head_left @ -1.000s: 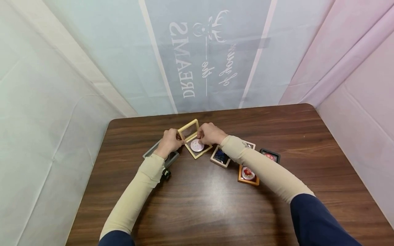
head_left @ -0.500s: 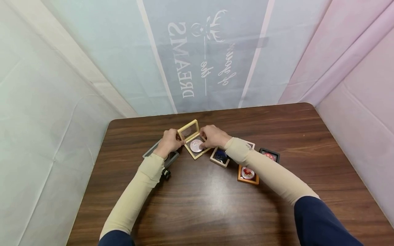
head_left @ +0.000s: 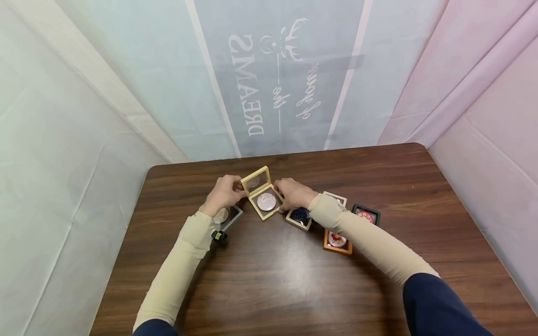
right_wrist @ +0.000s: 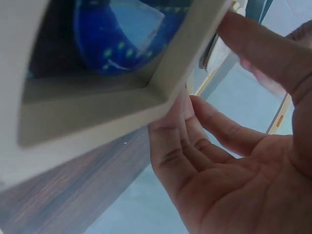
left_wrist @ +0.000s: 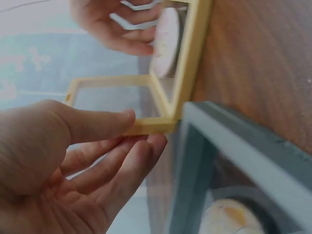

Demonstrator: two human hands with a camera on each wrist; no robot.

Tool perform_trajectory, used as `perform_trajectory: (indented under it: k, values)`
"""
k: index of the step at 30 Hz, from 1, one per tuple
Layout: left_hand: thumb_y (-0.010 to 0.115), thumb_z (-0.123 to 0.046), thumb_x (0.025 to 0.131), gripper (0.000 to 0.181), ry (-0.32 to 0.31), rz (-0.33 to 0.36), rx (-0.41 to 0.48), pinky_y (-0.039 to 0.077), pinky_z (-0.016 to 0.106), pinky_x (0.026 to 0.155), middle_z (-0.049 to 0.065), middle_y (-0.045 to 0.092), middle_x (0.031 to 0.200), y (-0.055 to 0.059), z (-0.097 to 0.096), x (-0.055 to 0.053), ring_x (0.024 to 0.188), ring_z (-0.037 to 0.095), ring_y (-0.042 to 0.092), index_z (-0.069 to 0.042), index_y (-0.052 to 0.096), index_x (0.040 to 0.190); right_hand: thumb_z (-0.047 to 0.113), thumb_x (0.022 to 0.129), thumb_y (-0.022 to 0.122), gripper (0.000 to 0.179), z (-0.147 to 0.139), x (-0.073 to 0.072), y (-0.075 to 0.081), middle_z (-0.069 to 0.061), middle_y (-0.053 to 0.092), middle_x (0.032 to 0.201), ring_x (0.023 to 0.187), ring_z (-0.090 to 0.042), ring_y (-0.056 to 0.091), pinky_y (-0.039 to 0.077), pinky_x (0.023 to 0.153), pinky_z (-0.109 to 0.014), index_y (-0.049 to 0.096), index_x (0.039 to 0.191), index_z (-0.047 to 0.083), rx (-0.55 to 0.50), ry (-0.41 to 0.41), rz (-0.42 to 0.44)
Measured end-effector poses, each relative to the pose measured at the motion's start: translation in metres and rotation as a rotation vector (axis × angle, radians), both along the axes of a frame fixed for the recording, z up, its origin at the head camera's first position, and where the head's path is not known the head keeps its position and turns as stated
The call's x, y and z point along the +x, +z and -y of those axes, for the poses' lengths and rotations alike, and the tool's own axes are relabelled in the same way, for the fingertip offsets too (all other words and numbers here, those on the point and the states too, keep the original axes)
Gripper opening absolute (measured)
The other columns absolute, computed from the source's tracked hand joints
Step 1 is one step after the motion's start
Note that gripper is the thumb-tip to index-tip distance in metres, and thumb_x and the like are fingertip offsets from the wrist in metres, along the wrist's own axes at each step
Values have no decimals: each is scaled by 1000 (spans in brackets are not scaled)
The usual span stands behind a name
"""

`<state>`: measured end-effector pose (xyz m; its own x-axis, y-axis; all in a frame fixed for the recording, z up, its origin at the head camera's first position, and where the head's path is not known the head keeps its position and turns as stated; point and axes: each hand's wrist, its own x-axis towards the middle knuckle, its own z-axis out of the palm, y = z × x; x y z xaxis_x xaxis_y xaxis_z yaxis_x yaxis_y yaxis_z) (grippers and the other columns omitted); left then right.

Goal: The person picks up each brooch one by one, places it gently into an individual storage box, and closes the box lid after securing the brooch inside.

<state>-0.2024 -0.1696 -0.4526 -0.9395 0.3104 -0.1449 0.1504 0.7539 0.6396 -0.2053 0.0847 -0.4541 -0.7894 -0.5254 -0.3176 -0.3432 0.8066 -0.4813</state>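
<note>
A yellow-framed display case (head_left: 255,210) stands unfolded on the table, its clear-windowed lid (head_left: 254,173) tilted up at the back. A round pale pink badge (head_left: 266,202) lies on the dark film of its base. My left hand (head_left: 224,192) pinches the lid's frame at its left side between thumb and fingertips; the left wrist view shows this closely. At the base's right edge my right hand (head_left: 294,193) spans it, thumb toward the front corner and fingers toward the back. In the right wrist view a cream frame (right_wrist: 97,114) hides part of these fingertips.
A grey display case (head_left: 232,219) with a round piece lies below my left hand. A cream case with a blue badge (head_left: 300,215) sits near my right wrist. Farther right are a white case (head_left: 336,198), an orange case (head_left: 337,249) and a black case (head_left: 375,220).
My right hand has moved off the badge to the base's right edge, leaving the badge in the case. My left hand keeps pinching the lid; its wrist has shifted left.
</note>
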Motion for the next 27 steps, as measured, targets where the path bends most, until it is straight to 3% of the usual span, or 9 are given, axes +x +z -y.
perform_trajectory:
  k: [9,18,23,27]
  values:
    - [70,-15,104,27,-81,36,198,60,50,99,20,76,120,14,14,1,113,37,75,3,73,125,15,81,95,69,-2,-3,-2,-14,70,115,101,-25,68,59,89,-41,61,139,1,-32,-9,14]
    - [56,-22,113,40,-43,134,352,61,47,96,28,69,131,15,19,4,115,40,75,9,64,136,17,81,95,73,-4,-6,-5,-15,70,118,105,-27,68,59,92,-43,60,143,2,-36,-11,19]
    - [57,-22,113,36,-48,116,366,62,44,95,27,68,131,13,17,9,114,41,74,6,66,134,17,82,94,75,-4,-5,-4,-14,68,118,103,-26,67,58,91,-43,58,146,3,-41,-26,33]
    - [61,-24,111,32,-74,40,312,63,45,91,23,73,123,10,15,13,108,40,76,1,70,129,16,82,94,74,-6,-3,-3,-14,69,117,102,-26,66,57,91,-43,59,146,3,-54,-43,35]
